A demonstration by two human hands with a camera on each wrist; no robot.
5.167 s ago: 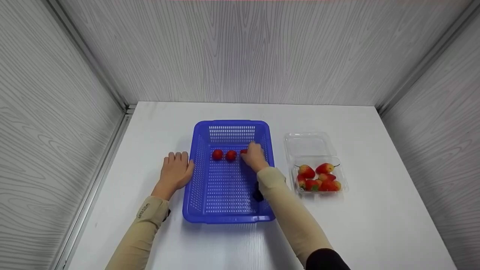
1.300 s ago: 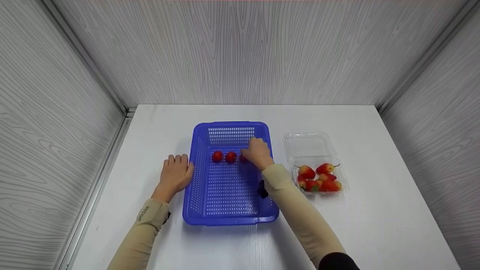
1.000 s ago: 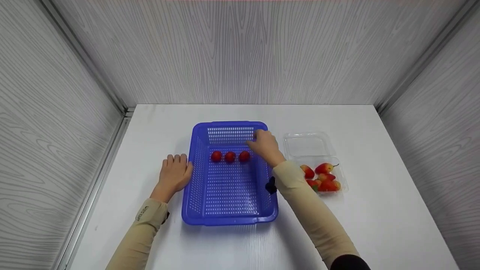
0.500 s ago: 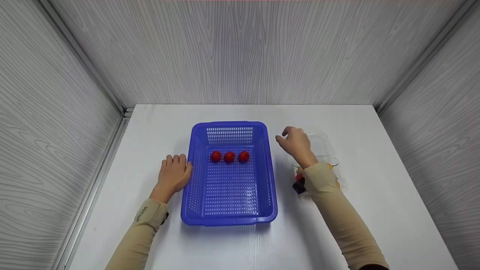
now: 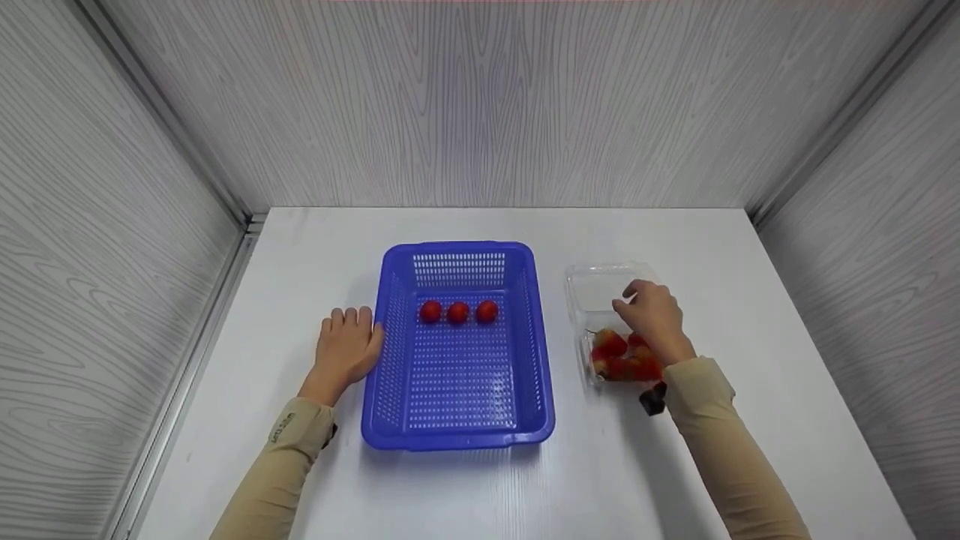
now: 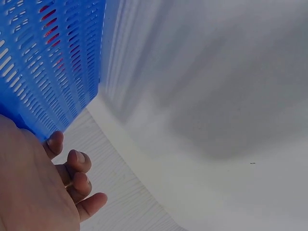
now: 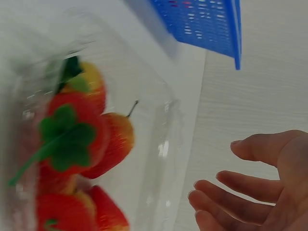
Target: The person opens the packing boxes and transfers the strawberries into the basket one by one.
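A blue perforated basket (image 5: 457, 435) sits mid-table with three red strawberries (image 5: 457, 312) in a row near its far end. My left hand (image 5: 346, 346) lies flat on the table against the basket's left wall (image 6: 53, 67), fingers (image 6: 77, 166) relaxed. Hovering over the clear plastic clamshell (image 5: 600, 281), my right hand (image 5: 651, 315) holds nothing and its fingers (image 7: 231, 185) are loosely spread. Several strawberries (image 5: 619, 358) with green caps (image 7: 65, 139) lie in the clamshell's near half, partly hidden by the hand.
Grey wood-grain walls enclose the white table (image 5: 480, 495) on the left, back and right. The clamshell's lid half lies open toward the back.
My right hand left the third strawberry in the basket, lifted out and swung right over the clamshell. The left hand stayed put.
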